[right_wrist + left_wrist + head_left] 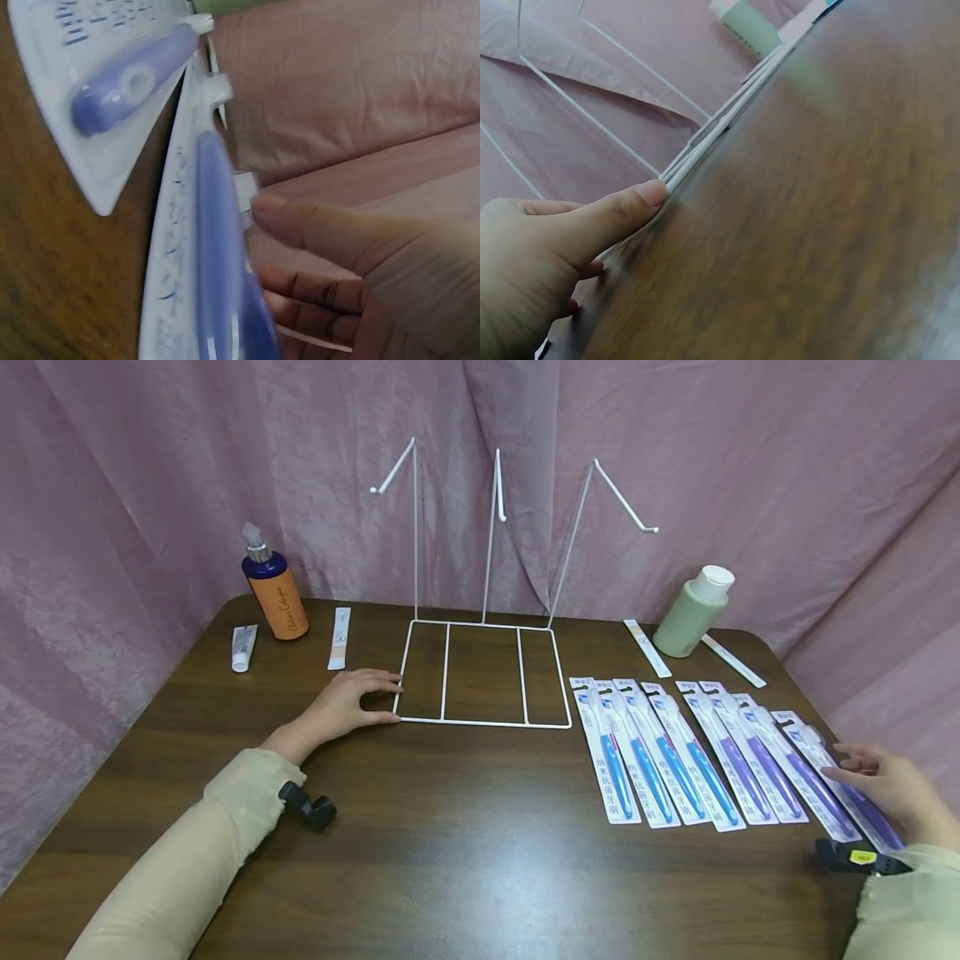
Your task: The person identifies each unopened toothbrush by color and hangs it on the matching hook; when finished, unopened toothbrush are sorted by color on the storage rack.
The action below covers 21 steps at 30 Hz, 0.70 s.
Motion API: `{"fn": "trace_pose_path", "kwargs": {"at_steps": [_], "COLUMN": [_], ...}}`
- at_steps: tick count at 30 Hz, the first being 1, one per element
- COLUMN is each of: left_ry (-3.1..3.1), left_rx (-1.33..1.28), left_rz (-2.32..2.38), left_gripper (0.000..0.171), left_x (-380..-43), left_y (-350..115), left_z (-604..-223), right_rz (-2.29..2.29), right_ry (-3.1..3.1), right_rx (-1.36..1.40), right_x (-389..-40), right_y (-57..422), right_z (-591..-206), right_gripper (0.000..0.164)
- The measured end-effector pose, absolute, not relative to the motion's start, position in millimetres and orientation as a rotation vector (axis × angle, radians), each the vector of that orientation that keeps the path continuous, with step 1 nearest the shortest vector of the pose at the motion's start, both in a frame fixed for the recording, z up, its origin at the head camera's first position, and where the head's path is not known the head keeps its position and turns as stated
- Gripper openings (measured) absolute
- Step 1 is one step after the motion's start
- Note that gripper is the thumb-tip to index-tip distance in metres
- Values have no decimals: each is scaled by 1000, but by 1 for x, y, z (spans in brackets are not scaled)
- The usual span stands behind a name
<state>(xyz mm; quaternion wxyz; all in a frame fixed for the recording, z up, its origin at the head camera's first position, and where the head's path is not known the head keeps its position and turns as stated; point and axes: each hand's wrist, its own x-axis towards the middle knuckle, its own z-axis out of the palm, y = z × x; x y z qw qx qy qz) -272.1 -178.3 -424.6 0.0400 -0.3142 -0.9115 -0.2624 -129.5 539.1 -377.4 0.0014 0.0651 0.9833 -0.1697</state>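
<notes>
My left hand [347, 703] holds the front left corner of a white wire display rack [483, 723]. Its thumb [630, 214] lies on the corner wire, and the other fingers touch the left side. On the right, my right hand [888, 785] is at the outer edge of the last packaged toothbrush [855, 785] in a row, one with a purple handle. The right thumb [300, 225] reaches close to that pack, with the other fingers loosely bent beside it. More packs with purple handles [738, 764] and blue handles [648, 768] lie fanned to the left.
The rack's three uprights end in hooks [626, 497] near the pink curtain [330, 460]. An orange pump bottle [279, 602], a small tube [243, 647] and a slim packet [339, 639] stand or lie back left. A green bottle [690, 618] and slim strips [647, 648] are back right.
</notes>
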Motion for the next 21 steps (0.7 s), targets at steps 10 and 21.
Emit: {"fn": "trace_pose_path", "kwargs": {"at_steps": [10,21], "left_ry": [-2822,-2802], "left_rx": [-935,-926], "left_rz": [-792,-804], "left_gripper": [51,50], "left_x": [-272,-270], "left_y": [-180,-183], "left_z": [-422,-426], "right_rz": [-421,-434], "right_ry": [3073,3058], "right_rx": [322,369], "right_x": [-132,-133], "right_y": [540,542], "right_z": [-378,-381], "right_gripper": [54,57]}}
